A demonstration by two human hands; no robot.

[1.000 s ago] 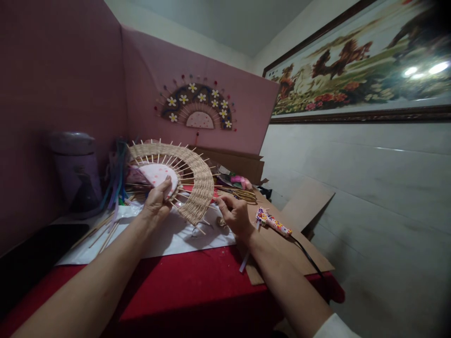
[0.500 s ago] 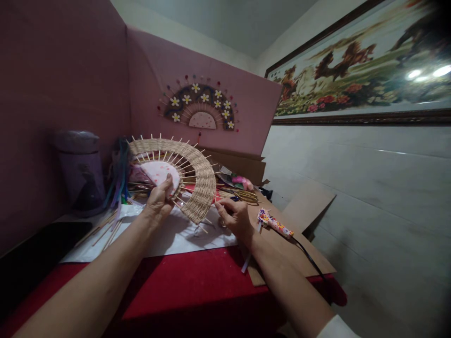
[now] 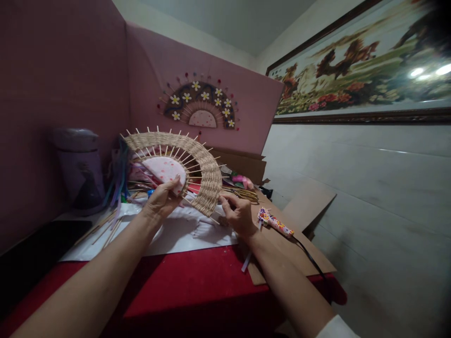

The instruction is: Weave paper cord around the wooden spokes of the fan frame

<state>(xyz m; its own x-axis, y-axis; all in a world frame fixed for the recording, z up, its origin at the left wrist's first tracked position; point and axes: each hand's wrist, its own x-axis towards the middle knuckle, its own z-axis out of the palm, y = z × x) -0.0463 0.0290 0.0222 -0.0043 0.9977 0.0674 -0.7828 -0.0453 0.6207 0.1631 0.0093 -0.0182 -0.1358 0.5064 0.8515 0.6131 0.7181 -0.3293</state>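
My left hand [image 3: 162, 199] grips the pink, dotted half-round core of a woven fan [image 3: 197, 162], held upright above the table. The fan has a tan woven band and thin wooden sticks poking out around its rim. My right hand [image 3: 237, 215] is closed in a pinch at the fan's lower right edge, by the end of the woven band. What its fingers hold is too small to make out. A flower-patterned glue gun [image 3: 274, 223] with a black cord lies just right of my right hand.
A finished dark fan with white flowers [image 3: 198, 105] hangs on the pink board behind. White sheet [image 3: 183, 232] and cardboard [image 3: 289, 244] cover the red table. A purple container [image 3: 79, 164], ribbons and loose sticks [image 3: 102, 230] sit at left. A tiled wall stands at right.
The fan has risen a little and turned, its lower right edge now nearer my right hand. My right hand has lifted slightly toward that edge.
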